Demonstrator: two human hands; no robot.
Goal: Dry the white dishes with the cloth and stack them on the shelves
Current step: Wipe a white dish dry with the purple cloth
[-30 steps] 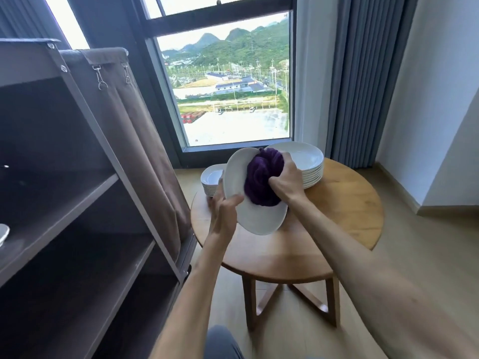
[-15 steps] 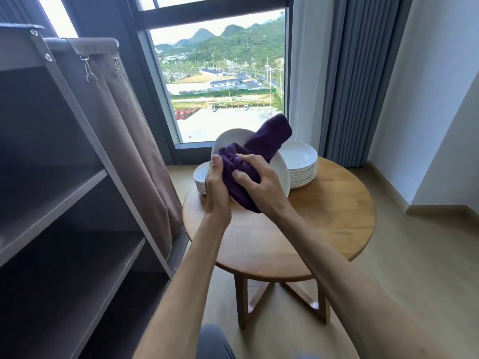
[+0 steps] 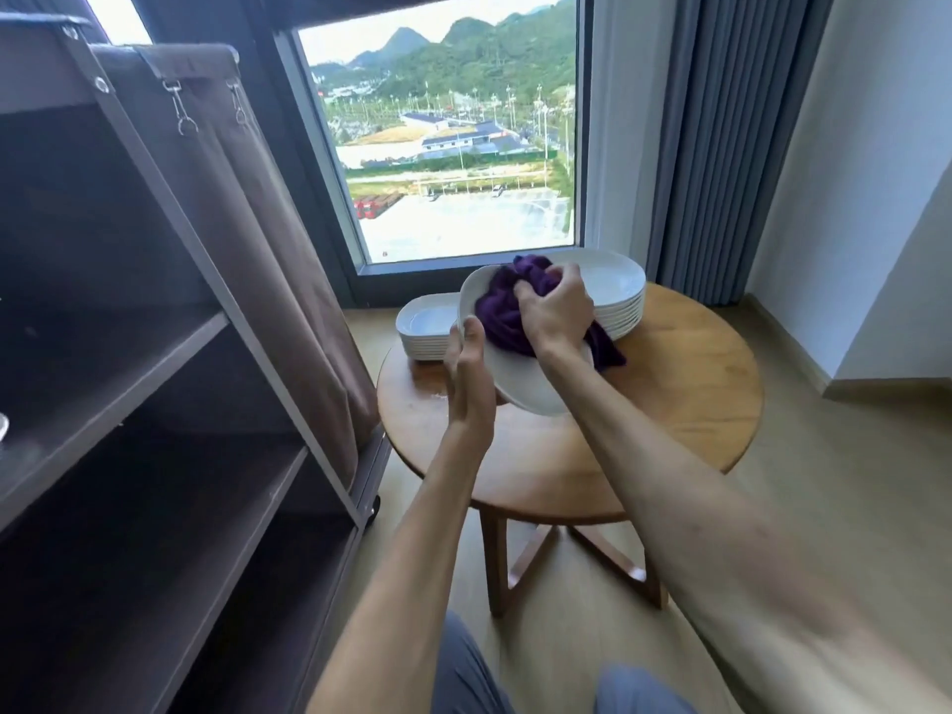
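Note:
A white plate (image 3: pixel 530 389) is held tilted above the round wooden table (image 3: pixel 669 404). My left hand (image 3: pixel 466 363) grips its near left rim. My right hand (image 3: pixel 554 311) clutches a bunched purple cloth (image 3: pixel 502 311) and presses it into the plate's face; a tail of the cloth hangs off the right edge. Behind them on the table stand a tall stack of large white plates (image 3: pixel 618 301) and a lower stack of smaller white dishes (image 3: pixel 425 327). The dark shelf unit (image 3: pixel 154 378) fills the left side.
A brown fabric cover (image 3: pixel 268 239) hangs on the shelf unit's right side, close to the table. A bit of a white dish (image 3: pixel 2 430) shows on a shelf at the far left edge. Window and grey curtain (image 3: pixel 721 146) stand behind the table; wood floor lies to the right.
The plate dropped from upright in front of the window to a lower tilt over the table. My right hand with the cloth moved from the plate's near edge onto its face.

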